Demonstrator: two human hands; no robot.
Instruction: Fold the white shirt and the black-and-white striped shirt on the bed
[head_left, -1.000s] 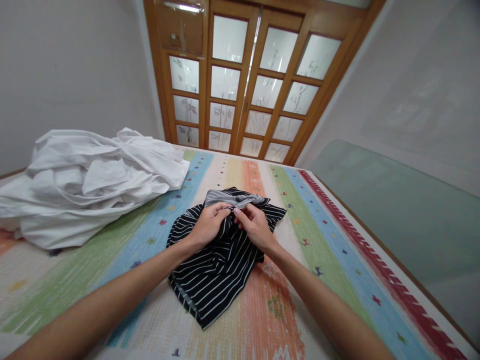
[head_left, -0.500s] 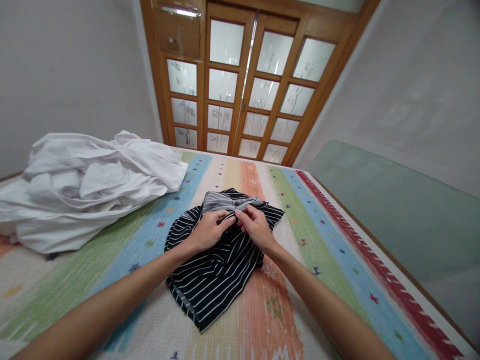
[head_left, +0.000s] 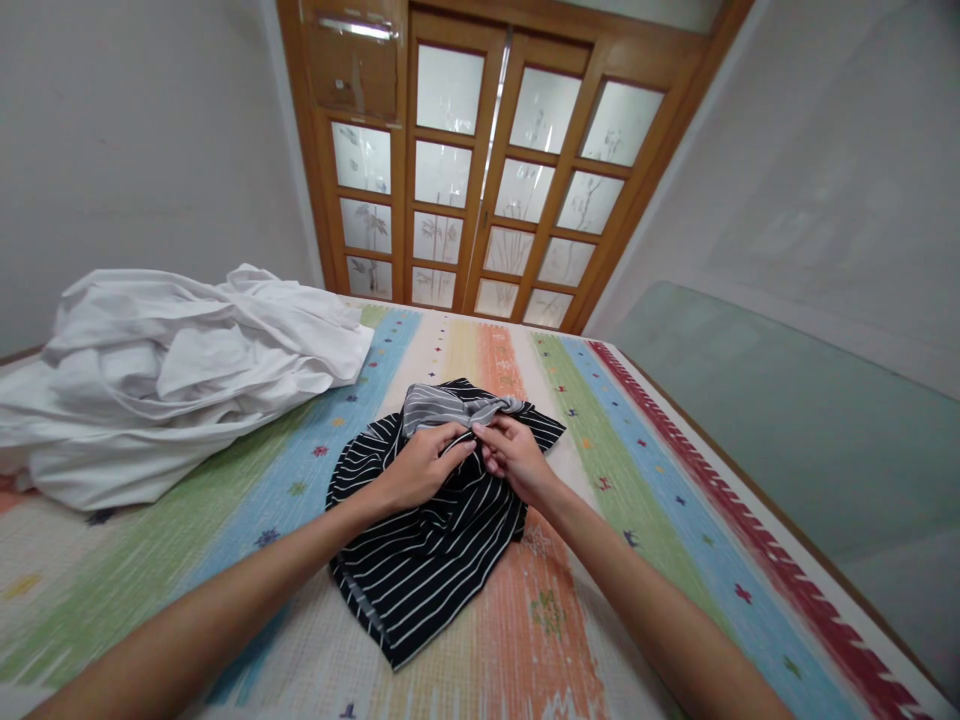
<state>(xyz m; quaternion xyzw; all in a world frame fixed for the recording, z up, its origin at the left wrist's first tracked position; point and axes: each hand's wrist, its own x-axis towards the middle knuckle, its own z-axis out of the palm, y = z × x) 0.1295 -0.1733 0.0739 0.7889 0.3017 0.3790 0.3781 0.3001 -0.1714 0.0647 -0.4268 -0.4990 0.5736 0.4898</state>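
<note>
A black shirt with white stripes lies bunched on the patterned cloth, its paler grey inner side folded out at the far end. My left hand pinches the shirt's edge near the collar area between thumb and fingers. Close beside it, my right hand grips the same edge, thumb and forefinger pressed together. The fingertips of both hands almost meet. Whatever small part lies between them, a button or just fabric, is too small to make out.
A crumpled heap of white cloth lies at the left. Under everything spreads a multicoloured striped cover. A pale green board stands along the right side. Wooden doors with glass panes are at the far end.
Both hands stay at the same spot on the shirt, with only slight finger movement. The right hand's lower fingers have shifted a little. The view has tilted very slightly.
</note>
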